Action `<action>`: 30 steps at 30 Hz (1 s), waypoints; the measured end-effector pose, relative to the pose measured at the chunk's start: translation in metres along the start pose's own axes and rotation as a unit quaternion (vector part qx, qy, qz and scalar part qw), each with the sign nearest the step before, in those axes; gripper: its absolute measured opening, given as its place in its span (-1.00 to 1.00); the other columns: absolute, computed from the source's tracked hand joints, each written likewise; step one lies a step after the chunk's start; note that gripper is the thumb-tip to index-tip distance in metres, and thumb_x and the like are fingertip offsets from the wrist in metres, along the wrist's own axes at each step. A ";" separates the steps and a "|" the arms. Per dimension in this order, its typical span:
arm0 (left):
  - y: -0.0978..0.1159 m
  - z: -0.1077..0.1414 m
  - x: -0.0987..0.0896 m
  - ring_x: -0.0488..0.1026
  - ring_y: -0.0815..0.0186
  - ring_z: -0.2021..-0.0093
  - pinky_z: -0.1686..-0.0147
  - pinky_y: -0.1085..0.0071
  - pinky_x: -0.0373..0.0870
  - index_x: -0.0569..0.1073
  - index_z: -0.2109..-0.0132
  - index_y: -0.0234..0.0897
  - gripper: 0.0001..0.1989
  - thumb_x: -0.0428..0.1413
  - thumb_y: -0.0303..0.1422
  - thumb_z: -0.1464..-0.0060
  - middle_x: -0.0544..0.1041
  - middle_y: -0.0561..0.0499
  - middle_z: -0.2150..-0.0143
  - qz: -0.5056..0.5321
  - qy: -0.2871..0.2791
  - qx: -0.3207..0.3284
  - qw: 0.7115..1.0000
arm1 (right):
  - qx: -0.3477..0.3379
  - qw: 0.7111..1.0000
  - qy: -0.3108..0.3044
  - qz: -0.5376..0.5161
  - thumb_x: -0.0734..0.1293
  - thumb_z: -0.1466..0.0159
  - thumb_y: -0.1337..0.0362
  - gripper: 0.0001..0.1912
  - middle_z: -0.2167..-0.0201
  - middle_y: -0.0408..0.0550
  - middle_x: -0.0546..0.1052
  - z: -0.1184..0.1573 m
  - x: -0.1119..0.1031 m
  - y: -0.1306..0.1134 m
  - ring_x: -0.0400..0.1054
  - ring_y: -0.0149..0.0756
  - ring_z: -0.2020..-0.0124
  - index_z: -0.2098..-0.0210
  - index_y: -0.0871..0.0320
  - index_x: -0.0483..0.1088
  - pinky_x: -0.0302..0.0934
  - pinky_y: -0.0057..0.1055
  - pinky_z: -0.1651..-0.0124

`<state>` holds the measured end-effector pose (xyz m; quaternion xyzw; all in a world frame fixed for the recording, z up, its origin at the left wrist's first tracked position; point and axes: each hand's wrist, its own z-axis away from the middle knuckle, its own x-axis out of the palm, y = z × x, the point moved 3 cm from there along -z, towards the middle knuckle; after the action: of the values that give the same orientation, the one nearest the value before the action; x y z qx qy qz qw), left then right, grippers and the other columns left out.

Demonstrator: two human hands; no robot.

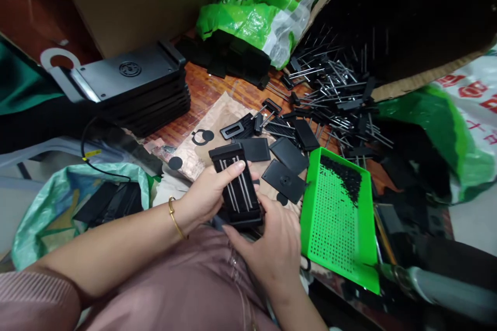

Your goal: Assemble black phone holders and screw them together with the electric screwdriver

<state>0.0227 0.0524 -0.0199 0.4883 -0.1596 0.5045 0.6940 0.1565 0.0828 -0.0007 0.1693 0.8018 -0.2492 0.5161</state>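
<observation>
Dim, uneven light; blurred edges

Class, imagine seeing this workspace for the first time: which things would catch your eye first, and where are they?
The bright green basket stands out first, right of the hands, with small black pieces gathered towards its far end. Beyond it spreads a tangle of metal rods and black parts. At the centre, the left hand grips a black device, the right hand close against it.

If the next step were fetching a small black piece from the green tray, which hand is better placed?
Probably the right hand: it is nearer the green tray and its small black pieces. The left hand is farther off and grips the black holder, its thumb over the metal rods.
</observation>
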 end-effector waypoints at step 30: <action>0.000 0.001 0.004 0.57 0.13 0.23 0.22 0.20 0.53 0.48 0.15 -0.42 -0.70 0.02 -0.25 -0.17 0.60 -0.22 0.18 0.033 -0.059 0.007 0.998 | -0.004 0.998 0.053 -0.041 0.34 -0.06 -0.11 -0.34 0.25 0.10 0.54 -0.001 0.005 0.003 0.45 -0.07 0.26 0.02 0.23 0.24 0.27 -0.05 0.12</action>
<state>0.0248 0.0536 -0.0160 0.5164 -0.2130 0.4986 0.6628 0.1553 0.0859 -0.0059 0.1473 0.8351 -0.2581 0.4629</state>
